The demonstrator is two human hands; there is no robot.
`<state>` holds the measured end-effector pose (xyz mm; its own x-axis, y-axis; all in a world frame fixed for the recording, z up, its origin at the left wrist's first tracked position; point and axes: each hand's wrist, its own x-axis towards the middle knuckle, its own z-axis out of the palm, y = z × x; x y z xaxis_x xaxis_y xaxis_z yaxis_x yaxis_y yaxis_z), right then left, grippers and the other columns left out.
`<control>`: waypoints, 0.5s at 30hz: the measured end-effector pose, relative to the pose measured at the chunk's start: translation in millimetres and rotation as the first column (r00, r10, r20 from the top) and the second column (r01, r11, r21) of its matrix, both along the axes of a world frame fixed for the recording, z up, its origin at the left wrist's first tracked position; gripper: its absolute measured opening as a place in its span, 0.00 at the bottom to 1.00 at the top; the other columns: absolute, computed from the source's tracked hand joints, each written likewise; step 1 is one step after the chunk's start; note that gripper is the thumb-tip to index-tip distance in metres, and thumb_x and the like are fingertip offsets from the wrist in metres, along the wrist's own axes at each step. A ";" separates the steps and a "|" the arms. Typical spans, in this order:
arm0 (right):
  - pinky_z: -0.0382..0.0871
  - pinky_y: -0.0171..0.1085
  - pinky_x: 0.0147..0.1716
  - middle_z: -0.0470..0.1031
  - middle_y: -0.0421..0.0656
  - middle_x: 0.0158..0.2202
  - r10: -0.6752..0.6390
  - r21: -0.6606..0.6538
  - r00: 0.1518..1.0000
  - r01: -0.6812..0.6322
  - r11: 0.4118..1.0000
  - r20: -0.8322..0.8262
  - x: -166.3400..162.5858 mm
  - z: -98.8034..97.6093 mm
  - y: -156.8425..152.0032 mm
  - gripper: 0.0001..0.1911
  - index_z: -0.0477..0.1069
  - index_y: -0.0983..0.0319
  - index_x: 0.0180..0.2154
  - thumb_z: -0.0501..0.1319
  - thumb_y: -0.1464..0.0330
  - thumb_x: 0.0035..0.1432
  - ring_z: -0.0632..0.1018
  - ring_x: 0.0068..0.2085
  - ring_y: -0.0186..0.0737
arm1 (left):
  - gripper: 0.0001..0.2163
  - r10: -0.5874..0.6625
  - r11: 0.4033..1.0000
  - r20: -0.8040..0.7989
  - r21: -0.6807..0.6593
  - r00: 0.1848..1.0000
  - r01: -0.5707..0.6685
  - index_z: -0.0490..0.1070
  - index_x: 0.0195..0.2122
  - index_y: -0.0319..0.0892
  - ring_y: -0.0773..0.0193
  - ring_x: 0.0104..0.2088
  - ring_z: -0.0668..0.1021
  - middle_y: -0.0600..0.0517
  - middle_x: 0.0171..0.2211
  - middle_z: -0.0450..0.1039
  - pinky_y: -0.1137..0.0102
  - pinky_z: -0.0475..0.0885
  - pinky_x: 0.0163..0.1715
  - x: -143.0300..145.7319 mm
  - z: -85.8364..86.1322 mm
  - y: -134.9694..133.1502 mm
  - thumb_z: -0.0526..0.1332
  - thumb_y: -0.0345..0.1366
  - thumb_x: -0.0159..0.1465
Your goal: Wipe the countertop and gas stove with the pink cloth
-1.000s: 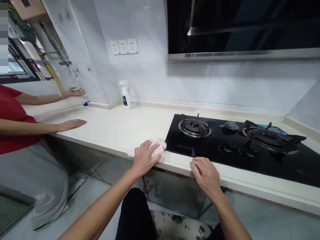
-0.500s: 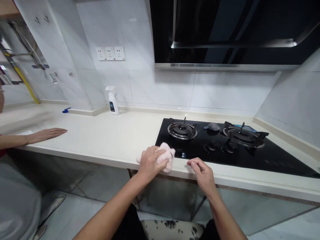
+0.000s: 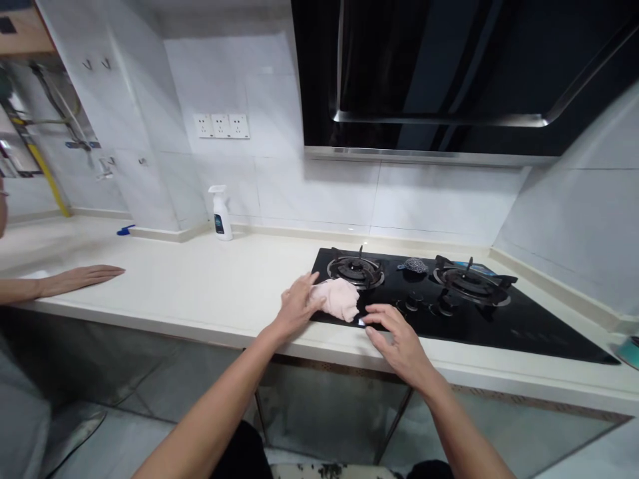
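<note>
A crumpled pale pink cloth [image 3: 339,299] lies on the front of the black glass gas hob [image 3: 499,332]. My left hand [image 3: 298,307] grips the cloth's left edge with spread fingers. My right hand [image 3: 397,338] is open and empty, its fingertips over the hob's front edge, to the right of the cloth. Behind the cloth stands a cast-iron burner grate [image 3: 355,271], with a second grate [image 3: 472,283] further right. A grey scouring pad [image 3: 413,266] lies between them.
A co-worker's hand [image 3: 80,279] rests flat on the cream countertop [image 3: 210,279] at the left. A white spray bottle [image 3: 219,214] stands against the tiled wall under a triple socket panel [image 3: 222,125]. A black range hood [image 3: 424,80] hangs above the hob.
The cloth has moved from the counter edge onto the hob, carried by my left hand. My right hand has moved onto the hob's edge. The view has shifted, and the co-worker is mostly out of frame.
</note>
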<state>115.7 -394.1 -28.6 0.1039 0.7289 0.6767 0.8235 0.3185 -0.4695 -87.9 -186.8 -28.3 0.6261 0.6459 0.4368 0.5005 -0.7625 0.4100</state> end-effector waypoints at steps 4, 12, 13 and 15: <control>0.57 0.57 0.66 0.63 0.51 0.71 -0.019 -0.228 0.962 0.084 0.970 0.274 -5.2 22.2 59.0 0.21 0.74 0.55 0.60 0.60 0.57 0.69 0.63 0.69 0.56 | 0.20 0.213 0.977 -0.029 -0.020 0.977 -0.214 0.74 0.62 0.50 0.51 0.69 0.69 0.46 0.67 0.71 0.50 0.63 0.68 -43.2 -15.1 11.9 0.57 0.46 0.72; 0.56 0.59 0.64 0.67 0.44 0.68 0.119 -0.437 0.896 0.090 0.895 0.428 -60.1 19.6 158.1 0.23 0.75 0.47 0.59 0.59 0.48 0.69 0.62 0.67 0.57 | 0.19 0.276 0.961 -0.125 0.035 0.953 -0.274 0.80 0.53 0.49 0.52 0.58 0.78 0.47 0.57 0.79 0.58 0.70 0.60 -71.6 -14.9 33.1 0.54 0.48 0.72; 0.57 0.56 0.64 0.67 0.42 0.68 0.109 -0.430 0.894 0.099 0.897 0.434 -56.1 18.7 161.2 0.23 0.73 0.46 0.61 0.59 0.49 0.70 0.63 0.67 0.54 | 0.19 0.299 0.954 -0.141 0.041 0.944 -0.297 0.80 0.53 0.49 0.52 0.58 0.78 0.46 0.57 0.79 0.59 0.70 0.60 -72.7 -13.3 37.5 0.53 0.48 0.72; 0.59 0.53 0.63 0.65 0.41 0.70 0.062 -0.414 0.894 0.143 0.899 0.443 -42.4 17.5 162.3 0.24 0.69 0.45 0.65 0.58 0.51 0.71 0.63 0.67 0.52 | 0.19 0.343 0.939 -0.168 0.049 0.924 -0.339 0.79 0.54 0.48 0.50 0.60 0.77 0.45 0.58 0.78 0.57 0.69 0.60 -75.3 -12.4 44.6 0.54 0.48 0.72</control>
